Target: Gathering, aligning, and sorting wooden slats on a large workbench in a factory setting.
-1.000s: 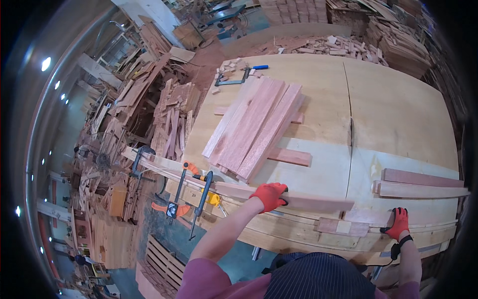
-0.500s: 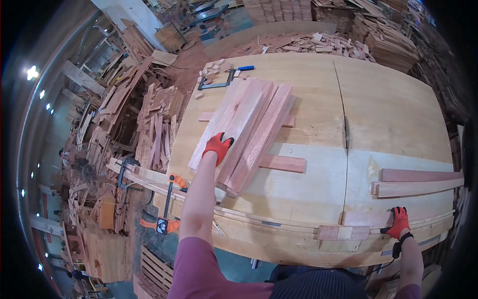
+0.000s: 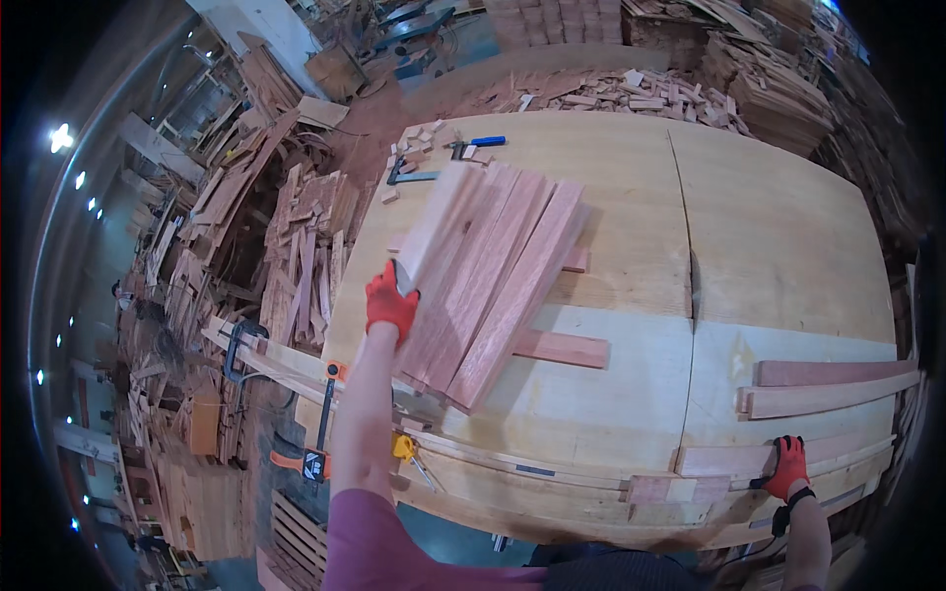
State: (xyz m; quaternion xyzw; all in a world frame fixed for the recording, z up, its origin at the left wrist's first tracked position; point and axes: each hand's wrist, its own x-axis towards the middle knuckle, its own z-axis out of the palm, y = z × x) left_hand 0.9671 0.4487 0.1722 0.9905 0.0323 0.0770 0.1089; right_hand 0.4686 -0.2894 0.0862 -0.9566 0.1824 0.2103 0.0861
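Several pinkish boards [image 3: 493, 266] lie side by side at a slant on the workbench [image 3: 621, 266]. My left hand [image 3: 392, 305], in a red glove with black fingertips, is closed on the near left edge of a paler board [image 3: 439, 222]. That board looks tipped up on the left side of the group. Far to the right, my right hand [image 3: 788, 467], gloved alike, rests with thumb and fingers apart on a flat wooden strip [image 3: 724, 460] at the bench's front edge. Crosswise beneath the slanted boards runs a short piece of wood [image 3: 567, 349].
Two long strips [image 3: 828, 386] lie at the right. A blue-handled clamp [image 3: 483, 142] and small offcuts [image 3: 419, 148] sit at the far left corner. An orange clamp [image 3: 313, 463] and a yellow clamp [image 3: 404, 448] are at the front edge. Wood piles [image 3: 305, 236] stand left of the bench.
My left hand has moved left, from on top of the boards to the group's left edge. The pale board has shifted left and tipped. My right hand stays on the strip.
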